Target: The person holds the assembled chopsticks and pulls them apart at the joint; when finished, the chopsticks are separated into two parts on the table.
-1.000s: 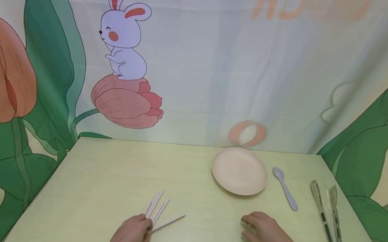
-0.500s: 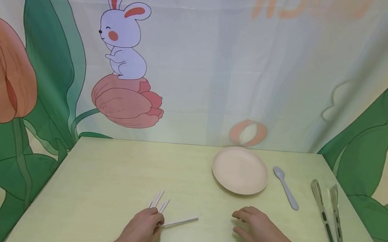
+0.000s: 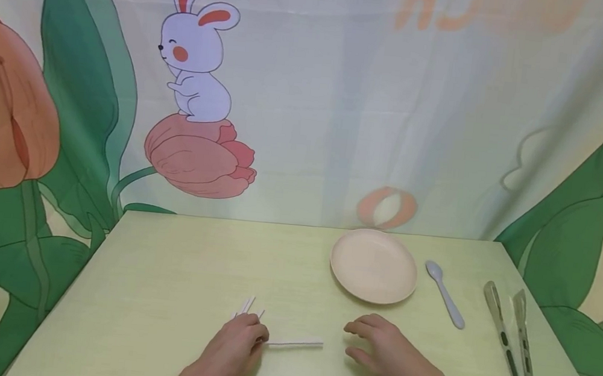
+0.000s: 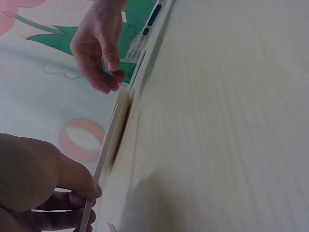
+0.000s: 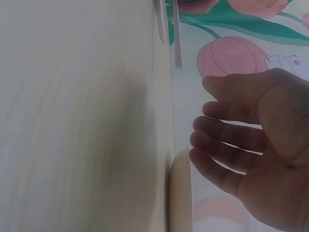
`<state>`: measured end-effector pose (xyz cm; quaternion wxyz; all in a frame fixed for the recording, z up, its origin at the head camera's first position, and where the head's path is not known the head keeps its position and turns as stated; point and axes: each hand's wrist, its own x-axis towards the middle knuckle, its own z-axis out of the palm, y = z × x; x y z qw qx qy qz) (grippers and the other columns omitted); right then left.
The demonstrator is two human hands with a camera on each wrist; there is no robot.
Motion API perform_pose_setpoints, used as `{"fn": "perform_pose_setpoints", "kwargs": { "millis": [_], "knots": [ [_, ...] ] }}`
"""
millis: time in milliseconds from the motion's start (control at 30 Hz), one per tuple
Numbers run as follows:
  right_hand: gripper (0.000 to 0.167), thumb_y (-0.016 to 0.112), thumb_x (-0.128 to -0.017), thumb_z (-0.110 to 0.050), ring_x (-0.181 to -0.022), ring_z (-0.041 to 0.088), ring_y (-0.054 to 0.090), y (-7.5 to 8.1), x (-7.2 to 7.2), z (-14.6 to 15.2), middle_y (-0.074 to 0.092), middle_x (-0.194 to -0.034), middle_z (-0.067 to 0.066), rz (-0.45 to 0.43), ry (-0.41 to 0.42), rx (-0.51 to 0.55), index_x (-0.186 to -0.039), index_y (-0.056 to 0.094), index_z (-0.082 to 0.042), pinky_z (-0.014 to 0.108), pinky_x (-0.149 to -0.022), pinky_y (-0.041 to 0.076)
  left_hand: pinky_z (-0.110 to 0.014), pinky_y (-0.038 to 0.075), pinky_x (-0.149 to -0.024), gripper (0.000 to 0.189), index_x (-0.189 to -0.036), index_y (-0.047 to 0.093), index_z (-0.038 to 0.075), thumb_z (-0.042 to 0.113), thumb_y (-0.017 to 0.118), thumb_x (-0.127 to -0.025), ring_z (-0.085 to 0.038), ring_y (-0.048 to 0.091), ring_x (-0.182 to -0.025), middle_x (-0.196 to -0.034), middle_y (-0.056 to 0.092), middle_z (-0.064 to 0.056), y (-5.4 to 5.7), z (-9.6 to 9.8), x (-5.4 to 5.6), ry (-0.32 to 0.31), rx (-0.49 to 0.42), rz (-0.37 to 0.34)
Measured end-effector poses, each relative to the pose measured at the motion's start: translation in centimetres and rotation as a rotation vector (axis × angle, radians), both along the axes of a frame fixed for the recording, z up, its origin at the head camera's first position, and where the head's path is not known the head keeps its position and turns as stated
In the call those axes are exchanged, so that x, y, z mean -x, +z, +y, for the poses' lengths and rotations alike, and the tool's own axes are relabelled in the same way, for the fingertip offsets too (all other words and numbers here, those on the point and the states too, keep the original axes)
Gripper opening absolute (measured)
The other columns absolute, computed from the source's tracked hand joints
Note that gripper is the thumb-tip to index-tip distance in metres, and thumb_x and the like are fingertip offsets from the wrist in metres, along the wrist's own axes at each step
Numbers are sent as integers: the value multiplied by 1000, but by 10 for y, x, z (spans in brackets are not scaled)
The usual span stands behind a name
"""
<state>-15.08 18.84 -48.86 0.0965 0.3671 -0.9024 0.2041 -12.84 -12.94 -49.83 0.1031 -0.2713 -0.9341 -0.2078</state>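
My left hand pinches a thin white stick between thumb and fingers, with its free end pointing right; the left wrist view shows this stick raised over the table. Several more white sticks lie just beyond that hand, partly hidden by it. Opposite the stick's free end, my right hand hovers with relaxed, parted fingers and holds nothing. In the right wrist view, its fingers hang apart, and the held stick appears ahead of them.
A round beige plate sits at the back of the table, beyond my right hand. To its right lie a grey spoon and, near the right edge, tongs with their arms spread. A printed curtain hangs behind the table.
My left hand has moved right and slightly away from me, swinging the pinched stick from slanted to nearly level. My right hand has come left, toward the stick. The other sticks stay put.
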Motion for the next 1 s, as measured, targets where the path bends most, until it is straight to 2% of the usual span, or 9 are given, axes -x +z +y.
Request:
{"fn": "perform_pose_setpoints", "kwargs": {
  "millis": [133,400,567,1000],
  "knots": [
    [29,77,-82,-22,-98,12,62,1,1,-7,66,-103,-5,-13,5,0,-107,70,-10,30,-84,53,-23,45,-68,8,-82,72,9,1,72,-79,-7,52,-74,-78,62,5,0,3,3,-26,-4,10],
    [30,77,-83,-24,-99,13,63,4,2,-22,66,-105,-3,-29,45,6,-109,69,-9,30,-84,54,-21,46,-68,13,-80,71,8,-3,73,-74,-10,53,-73,-76,62,2,3,12,6,-76,-47,89],
    [30,75,-85,-25,-100,13,62,5,4,-29,66,-106,-3,-39,65,-7,-110,69,-9,30,-85,54,-20,46,-69,13,-81,71,8,-4,72,-75,-10,53,-74,-76,61,2,5,20,8,-99,-53,91],
    [23,75,-85,-22,-95,11,62,7,5,-40,66,-99,-4,30,121,-14,-105,70,-11,27,-82,53,-20,45,-69,11,-82,72,10,0,73,-77,-10,54,-74,-78,62,4,15,36,12,-100,-17,112]
  ]
}}
